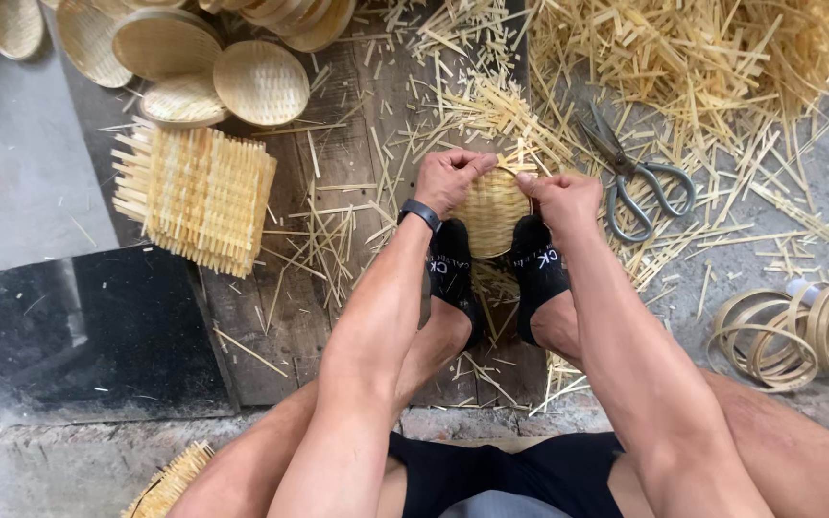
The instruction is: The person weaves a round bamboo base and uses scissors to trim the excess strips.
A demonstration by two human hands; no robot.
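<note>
A small round woven bamboo basket point(491, 213) stands on edge between my two feet in black socks. My left hand point(451, 177) grips its upper left rim, with a dark band on the wrist. My right hand point(562, 197) pinches the upper right rim. Both hands touch the basket's top edge, where a few loose strip ends stick up. The basket's lower part is hidden behind my feet.
Metal scissors point(633, 178) lie right of my hands among cut bamboo strips point(712, 67). A stack of square woven mats point(196, 195) lies at left, finished round baskets point(261, 82) behind it. Coiled bamboo hoops point(798, 331) rest at right. A dark slab point(88, 331) sits at lower left.
</note>
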